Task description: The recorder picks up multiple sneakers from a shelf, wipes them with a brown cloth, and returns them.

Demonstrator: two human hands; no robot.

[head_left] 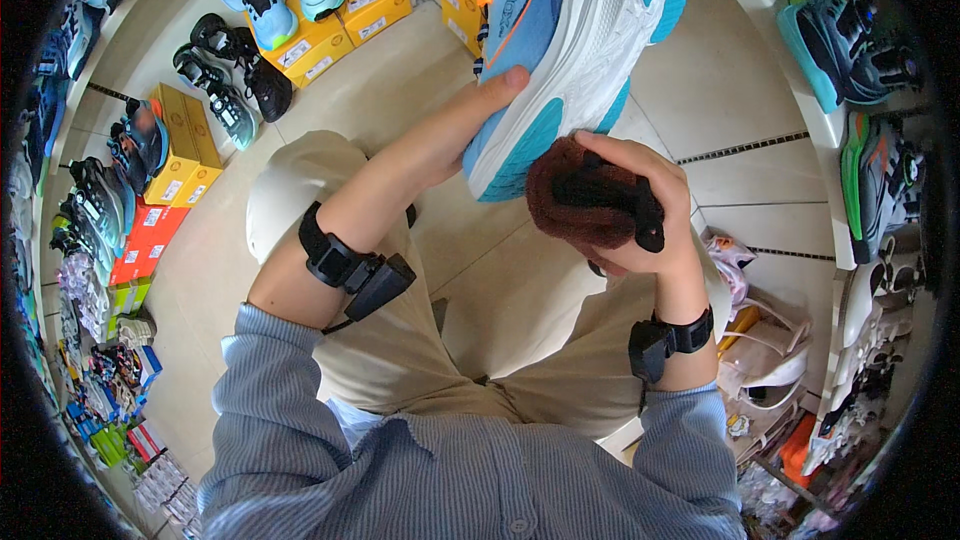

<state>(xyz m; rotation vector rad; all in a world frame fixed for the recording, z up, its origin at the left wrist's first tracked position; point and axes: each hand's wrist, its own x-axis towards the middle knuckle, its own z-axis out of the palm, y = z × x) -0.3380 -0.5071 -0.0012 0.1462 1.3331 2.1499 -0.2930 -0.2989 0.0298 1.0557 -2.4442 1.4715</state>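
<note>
My left hand [468, 125] grips a blue running shoe [578, 60] with orange trim, its thumb along the side near one end. The shoe is tilted, so its white midsole and teal outsole face toward the right. My right hand [655, 190] is closed round a brown, fuzzy pad [562, 190] with a black strap or handle across it; its exact kind is unclear. The pad is against or just beside the lower end of the sole; contact cannot be made out for sure. Most fingers of my left hand are hidden behind the shoe.
Yellow shoeboxes [315, 48] with sneakers on top stand at the far left. More shoes and an orange-red box [150, 238] line the left shelf. On the right are a shelf of shoes [850, 50] and a pale handbag [765, 365]. Tiled floor [500, 275] lies between my knees.
</note>
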